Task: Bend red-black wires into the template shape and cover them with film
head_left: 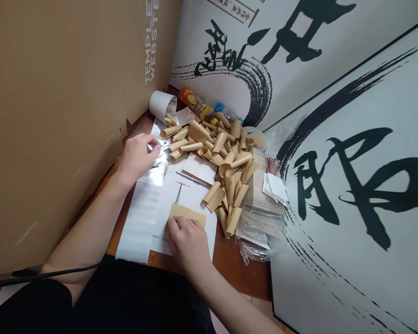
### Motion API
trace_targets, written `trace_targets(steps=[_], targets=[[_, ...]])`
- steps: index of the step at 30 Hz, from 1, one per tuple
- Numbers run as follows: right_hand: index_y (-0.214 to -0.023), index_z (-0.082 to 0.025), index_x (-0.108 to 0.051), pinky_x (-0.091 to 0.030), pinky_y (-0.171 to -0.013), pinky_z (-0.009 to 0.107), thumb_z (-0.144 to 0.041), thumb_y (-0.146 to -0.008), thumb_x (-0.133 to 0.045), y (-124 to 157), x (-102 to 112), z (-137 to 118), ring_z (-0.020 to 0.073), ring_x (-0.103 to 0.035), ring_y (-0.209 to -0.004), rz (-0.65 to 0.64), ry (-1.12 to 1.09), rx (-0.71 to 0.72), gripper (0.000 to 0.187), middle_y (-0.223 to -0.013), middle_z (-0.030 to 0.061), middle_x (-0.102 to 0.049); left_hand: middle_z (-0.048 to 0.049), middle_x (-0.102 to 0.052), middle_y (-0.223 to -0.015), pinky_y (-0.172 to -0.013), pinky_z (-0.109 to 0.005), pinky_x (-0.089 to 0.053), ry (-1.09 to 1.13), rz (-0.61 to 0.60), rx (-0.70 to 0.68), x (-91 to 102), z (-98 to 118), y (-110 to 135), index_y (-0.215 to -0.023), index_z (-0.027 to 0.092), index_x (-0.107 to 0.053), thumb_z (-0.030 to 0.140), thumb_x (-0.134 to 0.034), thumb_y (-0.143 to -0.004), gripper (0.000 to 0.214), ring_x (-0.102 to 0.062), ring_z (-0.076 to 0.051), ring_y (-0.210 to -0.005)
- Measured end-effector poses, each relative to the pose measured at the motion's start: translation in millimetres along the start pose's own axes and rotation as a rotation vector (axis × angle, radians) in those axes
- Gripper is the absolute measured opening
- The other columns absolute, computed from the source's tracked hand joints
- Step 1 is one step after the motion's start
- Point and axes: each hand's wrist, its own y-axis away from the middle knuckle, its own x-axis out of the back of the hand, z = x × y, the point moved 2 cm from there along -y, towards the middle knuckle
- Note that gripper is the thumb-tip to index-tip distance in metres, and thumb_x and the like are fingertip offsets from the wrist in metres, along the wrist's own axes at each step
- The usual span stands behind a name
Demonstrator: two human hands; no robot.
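My left hand (139,157) is over the left side of the work area, thumb and fingers pinched together. What they hold, if anything, is too small to make out. Under it lies a shiny clear plastic strip (157,175) with small dark marks. My right hand (189,241) rests low on the white printed sheet (198,197), its curled fingers gripping a small brown paper piece (188,213). Just above that piece, a thin T-shaped object (179,191) lies on the sheet. Many rolled brown papers (219,144) are heaped beyond both hands.
A large cardboard box (73,102) walls off the left. Printed white panels (334,162) stand to the right. At the back are a white roll (162,104) and an orange-labelled bottle (197,103). Plastic-wrapped flat cards (261,204) are stacked at right. A black cable (45,275) crosses my left arm.
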Motion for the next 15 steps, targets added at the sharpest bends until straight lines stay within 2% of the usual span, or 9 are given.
trace_targets(steps=[4,6,8,10,13,15], targets=[[-0.076,-0.018,-0.059,-0.03,-0.062,0.032,-0.004,-0.076,-0.066,2.2,-3.0,-4.8,0.0165,-0.051,-0.064,0.047,0.051,0.034,0.016,-0.07,0.001,-0.06,-0.0022,-0.069,-0.077,-0.069,-0.026,-0.044,0.083,0.096,-0.073,2.7,9.2,0.7,-0.078,0.015,-0.072,0.018,-0.059,-0.08,0.014,-0.057,-0.013,-0.067],[-0.074,-0.019,-0.058,-0.027,-0.06,0.033,-0.002,-0.075,-0.064,2.9,-4.3,-4.9,0.0163,-0.048,-0.062,0.072,0.058,0.053,0.018,-0.067,0.0005,-0.057,-0.0013,-0.068,-0.073,-0.066,-0.025,-0.043,0.132,0.081,-0.104,2.6,13.8,1.7,-0.075,0.015,-0.07,0.018,-0.058,-0.078,0.013,-0.055,-0.012,-0.064],[-0.078,-0.019,-0.059,-0.026,-0.06,0.033,-0.002,-0.077,-0.062,3.0,-5.6,-3.5,0.0173,-0.046,-0.064,0.096,0.051,0.073,0.017,-0.07,0.0014,-0.057,-0.0002,-0.068,-0.072,-0.064,-0.024,-0.042,0.179,-0.039,-0.117,-0.4,16.5,3.1,-0.075,0.015,-0.07,0.019,-0.059,-0.076,0.012,-0.055,-0.012,-0.063],[-0.088,-0.018,-0.062,-0.028,-0.063,0.033,-0.003,-0.079,-0.06,2.6,-7.4,-1.3,0.0191,-0.047,-0.07,0.114,0.032,0.099,0.017,-0.077,0.0035,-0.059,0.0008,-0.069,-0.073,-0.063,-0.024,-0.041,0.195,-0.233,-0.119,-6.4,16.0,5.6,-0.078,0.016,-0.071,0.021,-0.06,-0.076,0.012,-0.056,-0.012,-0.063],[-0.087,-0.019,-0.062,-0.028,-0.064,0.032,-0.004,-0.08,-0.057,1.7,-11.5,3.2,0.0197,-0.044,-0.073,0.099,-0.05,0.128,0.018,-0.08,0.0049,-0.057,0.0023,-0.071,-0.078,-0.065,-0.024,-0.043,0.144,-0.46,-0.13,-17.4,9.1,10.1,-0.103,0.019,-0.07,0.019,-0.061,-0.076,0.029,-0.061,-0.014,-0.067],[-0.077,-0.02,-0.058,-0.027,-0.061,0.03,-0.003,-0.079,-0.057,0.8,-14.6,7.1,0.0181,-0.041,-0.07,0.045,-0.141,0.132,0.017,-0.078,0.0042,-0.053,0.0018,-0.072,-0.085,-0.068,-0.025,-0.044,0.082,-0.511,-0.152,-23.9,3.1,11.6,-0.123,0.021,-0.062,0.018,-0.059,-0.078,0.045,-0.064,-0.016,-0.074]])
